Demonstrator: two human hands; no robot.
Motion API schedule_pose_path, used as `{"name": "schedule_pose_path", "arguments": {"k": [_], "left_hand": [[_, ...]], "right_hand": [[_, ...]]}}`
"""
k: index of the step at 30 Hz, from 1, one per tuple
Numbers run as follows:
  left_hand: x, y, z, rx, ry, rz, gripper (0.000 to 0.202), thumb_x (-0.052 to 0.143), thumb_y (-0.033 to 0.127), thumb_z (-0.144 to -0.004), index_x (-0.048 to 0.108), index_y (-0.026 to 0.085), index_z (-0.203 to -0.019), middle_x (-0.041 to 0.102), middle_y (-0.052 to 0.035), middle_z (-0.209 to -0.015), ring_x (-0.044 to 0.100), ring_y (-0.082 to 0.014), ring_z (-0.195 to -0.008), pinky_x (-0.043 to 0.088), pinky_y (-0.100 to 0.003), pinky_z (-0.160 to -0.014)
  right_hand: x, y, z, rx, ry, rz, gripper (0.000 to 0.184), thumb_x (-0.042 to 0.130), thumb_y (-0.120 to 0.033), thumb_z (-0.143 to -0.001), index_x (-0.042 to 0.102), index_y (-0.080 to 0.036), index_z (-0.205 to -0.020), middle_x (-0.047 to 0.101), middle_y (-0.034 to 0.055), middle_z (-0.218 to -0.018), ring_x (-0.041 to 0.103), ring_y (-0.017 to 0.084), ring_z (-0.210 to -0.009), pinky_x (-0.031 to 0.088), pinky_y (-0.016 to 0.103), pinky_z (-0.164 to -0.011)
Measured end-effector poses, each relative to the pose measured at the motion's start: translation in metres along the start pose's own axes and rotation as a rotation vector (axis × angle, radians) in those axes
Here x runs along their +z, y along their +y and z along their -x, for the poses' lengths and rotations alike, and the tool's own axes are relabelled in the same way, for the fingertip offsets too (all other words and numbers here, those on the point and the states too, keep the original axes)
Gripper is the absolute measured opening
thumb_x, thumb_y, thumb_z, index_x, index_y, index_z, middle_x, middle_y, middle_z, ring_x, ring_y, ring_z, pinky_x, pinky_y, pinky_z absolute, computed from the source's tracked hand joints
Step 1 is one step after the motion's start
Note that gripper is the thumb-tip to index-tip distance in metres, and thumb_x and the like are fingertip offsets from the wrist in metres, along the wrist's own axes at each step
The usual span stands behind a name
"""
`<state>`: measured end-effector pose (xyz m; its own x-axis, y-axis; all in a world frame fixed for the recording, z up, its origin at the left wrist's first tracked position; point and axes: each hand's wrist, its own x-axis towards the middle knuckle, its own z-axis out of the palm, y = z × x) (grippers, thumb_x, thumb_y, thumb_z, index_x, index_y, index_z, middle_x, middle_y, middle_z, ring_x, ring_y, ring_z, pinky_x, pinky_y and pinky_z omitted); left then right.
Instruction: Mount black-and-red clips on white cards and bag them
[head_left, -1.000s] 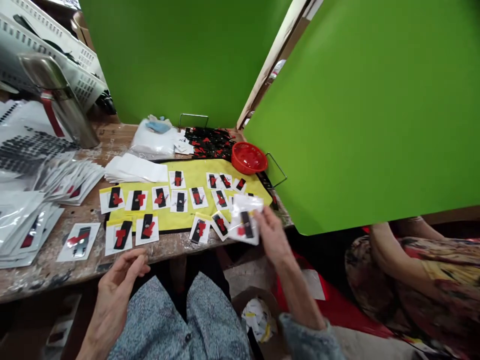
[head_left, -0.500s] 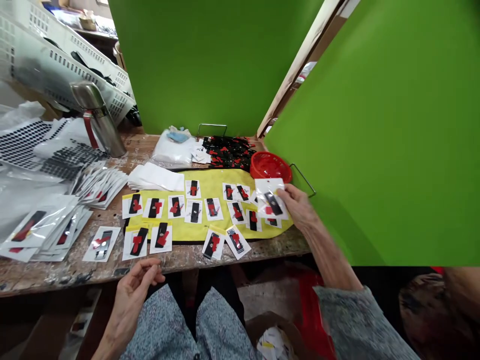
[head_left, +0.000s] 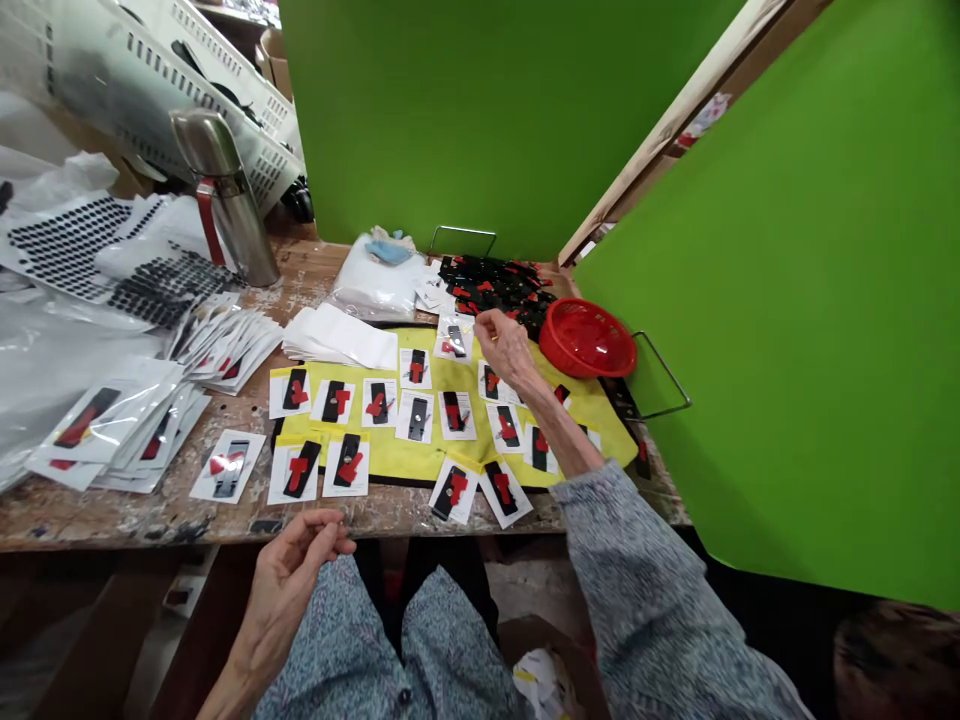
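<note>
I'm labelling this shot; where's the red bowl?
In the head view, the red bowl is right of centre, at the far edge of the yellow mat, beside the black-and-red pile.

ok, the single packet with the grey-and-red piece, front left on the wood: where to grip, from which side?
Pinch the packet at its near edge, coming in low from the person's side. It lies flat, so an edge should lift easiest; the grey-and-red piece takes up its middle, and wood shows in front of that edge. The left hand is closer.
</note>
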<state>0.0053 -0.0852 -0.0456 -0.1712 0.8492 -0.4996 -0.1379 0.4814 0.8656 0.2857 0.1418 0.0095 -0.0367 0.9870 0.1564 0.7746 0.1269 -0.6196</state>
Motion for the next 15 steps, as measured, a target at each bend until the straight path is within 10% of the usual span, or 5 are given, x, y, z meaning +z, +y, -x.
{"name": "schedule_pose_path", "arguments": {"k": [7, 15], "left_hand": [[0.0, -0.003, 0.0, 0.01, -0.003, -0.018, 0.04, 0.077, 0.051, -0.067, 0.071, 0.018, -0.088, 0.073, -0.0047, -0.075, 0.07, -0.0205, -0.074, 0.055, -0.028, -0.07], [0.002, 0.004, 0.0, -0.136, 0.048, -0.019, 0.061, 0.084, 0.06, -0.044, 0.071, 0.016, -0.084, 0.074, -0.0074, -0.071, 0.072, -0.025, -0.073, 0.058, -0.03, -0.071]], "right_hand": [[0.011, -0.012, 0.056, -0.128, -0.271, -0.054, 0.016, 0.051, -0.028, -0.085, 0.064, -0.018, -0.083, 0.065, 0.0019, -0.075, 0.056, 0.016, -0.068, 0.041, 0.028, -0.065], [-0.071, 0.063, 0.004, 0.192, 0.253, 0.305, 0.025, 0.044, -0.022, -0.097, 0.064, -0.01, -0.108, 0.065, 0.015, -0.109, 0.062, 0.023, -0.096, 0.05, 0.043, -0.088]]}}
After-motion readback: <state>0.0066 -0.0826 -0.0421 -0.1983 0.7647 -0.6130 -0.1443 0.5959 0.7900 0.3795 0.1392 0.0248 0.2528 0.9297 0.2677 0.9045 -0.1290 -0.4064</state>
